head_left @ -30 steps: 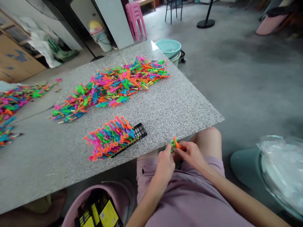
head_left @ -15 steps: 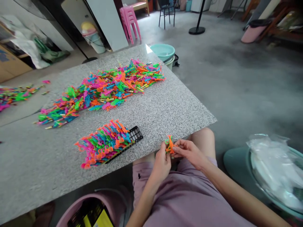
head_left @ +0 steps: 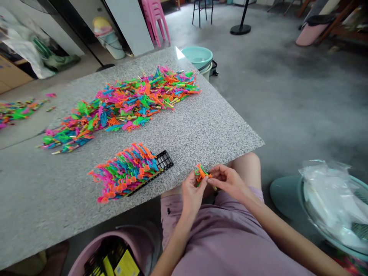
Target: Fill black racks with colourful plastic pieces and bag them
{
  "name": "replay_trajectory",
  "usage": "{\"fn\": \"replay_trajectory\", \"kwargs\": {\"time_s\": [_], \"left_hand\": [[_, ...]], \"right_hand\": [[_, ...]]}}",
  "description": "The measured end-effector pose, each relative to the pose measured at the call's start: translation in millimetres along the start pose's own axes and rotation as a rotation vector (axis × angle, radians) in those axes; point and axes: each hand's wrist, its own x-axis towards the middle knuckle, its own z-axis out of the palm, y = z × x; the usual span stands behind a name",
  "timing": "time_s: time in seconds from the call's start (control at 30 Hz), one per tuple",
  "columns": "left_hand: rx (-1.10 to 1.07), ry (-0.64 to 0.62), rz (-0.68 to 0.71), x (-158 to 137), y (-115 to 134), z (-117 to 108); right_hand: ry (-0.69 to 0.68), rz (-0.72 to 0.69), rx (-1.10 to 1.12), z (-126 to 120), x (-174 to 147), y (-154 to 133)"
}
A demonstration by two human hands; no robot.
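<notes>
Between my two hands is a small orange and green plastic toy (head_left: pixel 202 172), held just off the table's front edge above my lap. My left hand (head_left: pixel 192 191) grips it from the left with thumb and fingers. My right hand (head_left: pixel 228 181) pinches its right end, where a short pale tip sticks out below the fingers. The toy's exact kind is too small to make out. Left of my hands, a black grid rack (head_left: pixel 164 160) holds a dense row of similar bright toys (head_left: pixel 125 172), with several bare cells at its right end.
A long heap of bright plastic toys (head_left: pixel 123 101) lies across the speckled stone table (head_left: pixel 218 130). Below the table is a pink bucket (head_left: pixel 83 251) with black racks and yellow pieces. At right stands a teal basket (head_left: pixel 283 195) with clear plastic bags (head_left: pixel 327 195). Basins (head_left: pixel 198 55) stand beyond the table.
The toy has turned in my hands from upright to a slanted position. My left hand has shifted slightly left, and its thumb now lies over the toy. The view has tilted a little downward.
</notes>
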Motion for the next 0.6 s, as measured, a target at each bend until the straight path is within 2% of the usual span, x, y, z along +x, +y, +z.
{"fn": "replay_trajectory", "kwargs": {"time_s": [0.1, 0.17, 0.27, 0.37, 0.43, 0.53, 0.57, 0.6], "left_hand": [[-0.01, 0.031, -0.011, 1, -1, -1], [-0.006, 0.031, -0.015, 2, -3, -3], [0.026, -0.007, -0.015, 1, -2, -7], [0.128, -0.063, 0.005, -9, 19, -21], [0.409, -0.042, 0.138, -16, 49, -40], [1.045, 0.153, 0.508, -17, 103, -82], [1.208, 0.154, 0.582, -13, 118, -97], [1.343, 0.099, 0.609, -8, 129, -111]], "right_hand": [[0.134, -0.073, -0.334, 2, 0, 2], [0.141, -0.111, -0.463, 1, 0, 2], [-0.076, -0.099, -0.356, 0, 0, 1], [-0.225, -0.019, -0.148, 6, 5, -4], [-0.229, -0.036, -0.127, 16, 15, -10], [-0.219, -0.171, -0.257, 41, 44, -22], [-0.229, -0.204, -0.302, 51, 56, -26], [-0.237, -0.222, -0.345, 62, 69, -28]]}}
